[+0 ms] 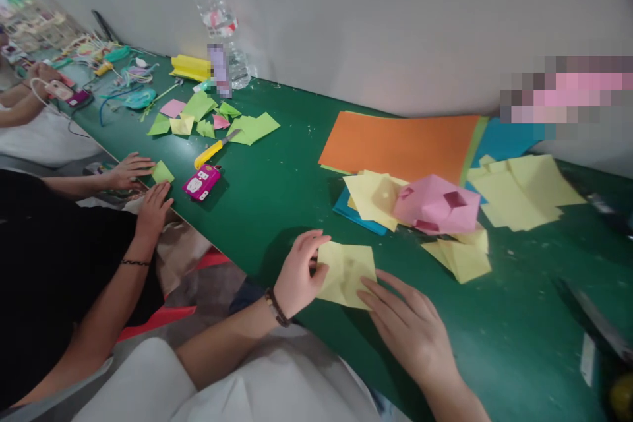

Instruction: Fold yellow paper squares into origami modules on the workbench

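- A yellow sheet (343, 270) was between the fingers of the wearer's two bare hands, over a green table (277, 191); whether it touched the tabletop was unclear.
- The left hand (300, 273) pinched the sheet's left edge, its thumb on the nearer part, its forefinger curved towards the far corner, a gap between them.
- The right hand (408, 323) had long, nearly straight fingers, some tips over the sheet's right side. Its thumb was out of sight, so whether it pinched could not be told.
- The sheet seemed to be thin paper: probably very light, flexible, quick to crease and easy to tear. Opposite edges or corners looked the best holds, taken lightly.
- Beyond the right fingertips sat a pink shape (428, 204) with dark openings, likely hollow and crushable, among yellow papers (370, 194). An orange card (400, 142) lay farther behind.
- Well away from the left fingers, on their left, a co-worker's hands (154, 211) were at a green paper (162, 173). A purple box (202, 182) and a yellow cutter (208, 154) lay just past them.
- The sheet's underside was hidden, as was any fingertip beneath it. A dark tool (601, 323), right of the right fingers, was blurred and hard to identify. Coarse squares masked a pink patch (583, 91) at upper right.
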`<act>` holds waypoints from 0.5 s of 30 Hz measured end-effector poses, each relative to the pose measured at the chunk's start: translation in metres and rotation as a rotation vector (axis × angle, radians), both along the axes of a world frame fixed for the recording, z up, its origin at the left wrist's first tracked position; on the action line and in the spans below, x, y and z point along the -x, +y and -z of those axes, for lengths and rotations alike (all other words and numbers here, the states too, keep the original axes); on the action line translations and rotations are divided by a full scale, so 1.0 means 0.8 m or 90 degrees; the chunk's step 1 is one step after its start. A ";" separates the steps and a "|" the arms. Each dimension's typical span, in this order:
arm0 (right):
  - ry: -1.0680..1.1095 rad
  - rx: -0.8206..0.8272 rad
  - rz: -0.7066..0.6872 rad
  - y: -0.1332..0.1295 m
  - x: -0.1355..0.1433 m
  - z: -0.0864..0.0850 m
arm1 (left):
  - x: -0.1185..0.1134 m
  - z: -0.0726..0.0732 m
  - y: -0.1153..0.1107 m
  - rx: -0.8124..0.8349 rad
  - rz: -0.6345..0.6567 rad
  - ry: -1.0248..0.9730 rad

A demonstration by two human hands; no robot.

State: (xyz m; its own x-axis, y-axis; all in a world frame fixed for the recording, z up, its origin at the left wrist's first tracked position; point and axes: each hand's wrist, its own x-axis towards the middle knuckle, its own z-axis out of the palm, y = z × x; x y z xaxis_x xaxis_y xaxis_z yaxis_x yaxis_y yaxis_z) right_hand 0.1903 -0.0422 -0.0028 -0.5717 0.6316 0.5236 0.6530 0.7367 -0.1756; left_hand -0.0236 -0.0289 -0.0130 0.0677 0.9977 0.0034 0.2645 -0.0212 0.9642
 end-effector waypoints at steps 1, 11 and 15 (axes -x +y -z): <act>0.007 0.013 -0.001 0.000 0.000 0.002 | 0.000 0.000 -0.001 -0.023 0.008 0.032; 0.028 0.052 -0.025 0.003 -0.002 0.005 | 0.002 0.000 -0.005 -0.305 0.135 0.302; 0.017 0.028 -0.045 0.007 -0.004 0.003 | 0.003 0.003 -0.005 -0.310 0.173 0.309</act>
